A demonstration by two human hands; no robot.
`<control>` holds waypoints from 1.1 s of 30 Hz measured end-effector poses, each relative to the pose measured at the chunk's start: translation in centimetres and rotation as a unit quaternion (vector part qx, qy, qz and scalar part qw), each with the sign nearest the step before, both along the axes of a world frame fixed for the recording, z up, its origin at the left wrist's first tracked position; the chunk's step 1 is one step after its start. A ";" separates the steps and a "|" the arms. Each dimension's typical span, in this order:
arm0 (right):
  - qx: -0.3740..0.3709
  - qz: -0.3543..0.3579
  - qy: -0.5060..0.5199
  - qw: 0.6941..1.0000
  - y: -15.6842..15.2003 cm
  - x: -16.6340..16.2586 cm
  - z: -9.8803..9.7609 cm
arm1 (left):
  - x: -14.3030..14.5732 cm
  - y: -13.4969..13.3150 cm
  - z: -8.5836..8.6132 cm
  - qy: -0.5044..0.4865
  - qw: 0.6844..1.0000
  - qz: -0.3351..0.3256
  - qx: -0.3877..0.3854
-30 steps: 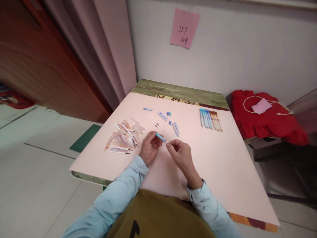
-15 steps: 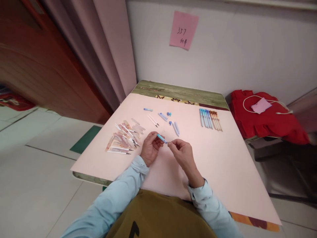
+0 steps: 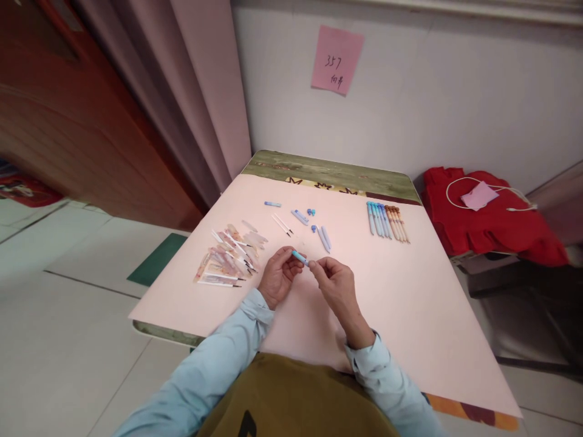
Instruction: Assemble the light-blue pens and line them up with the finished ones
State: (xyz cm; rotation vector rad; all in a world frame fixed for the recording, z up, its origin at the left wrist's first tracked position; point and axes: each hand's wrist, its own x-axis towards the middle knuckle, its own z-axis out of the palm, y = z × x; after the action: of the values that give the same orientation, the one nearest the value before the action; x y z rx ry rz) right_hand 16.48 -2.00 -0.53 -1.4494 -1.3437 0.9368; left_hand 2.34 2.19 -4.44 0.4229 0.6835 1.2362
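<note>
Above the near middle of the table, my left hand [image 3: 277, 278] is closed around a light-blue pen barrel [image 3: 299, 257], which slants down to the right. At its lower right end, the thumb and fingertips of my right hand [image 3: 336, 284] are pinched together; whether a small part sits between them is hidden. Just beyond my hands lie two pale blue barrels [image 3: 323, 238], small blue pen toppers [image 3: 311, 212], another blue pen part [image 3: 299, 216] and two white refills with dark tips [image 3: 282, 225].
Left of my hands spreads a heap of pinkish pen parts and white refills [image 3: 228, 258]. One blue piece [image 3: 272, 204] lies farther back. Blue and brown pens [image 3: 387, 222] stand in a row at the right. A red cloth [image 3: 487, 224] covers a seat beyond the table [image 3: 410, 315].
The blue barrel has shifted slightly between my hands, and my right fingertips are now closer against its end. The parts on the table have stayed put.
</note>
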 end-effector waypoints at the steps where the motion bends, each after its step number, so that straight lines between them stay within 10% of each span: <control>1: 0.008 -0.004 -0.005 1.000 0.0 0.0 0.0 | 0.0 0.0 0.0 -0.003 1.000 0.001 -0.004; 17: 0.260 -0.075 -0.148 0.951 -0.5 -0.5 0.1 | -0.1 -0.5 0.3 0.002 0.995 -0.097 0.017; 33: 0.236 -0.131 -0.088 0.959 -0.5 -0.3 0.3 | -0.2 -0.6 0.4 -0.029 0.988 -0.152 -0.016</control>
State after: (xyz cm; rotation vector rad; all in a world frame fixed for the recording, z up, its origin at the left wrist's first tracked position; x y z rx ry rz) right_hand 16.16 -2.45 -0.20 -1.3119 -1.3465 0.2894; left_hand 2.10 1.56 -4.01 0.4458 0.5647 0.9436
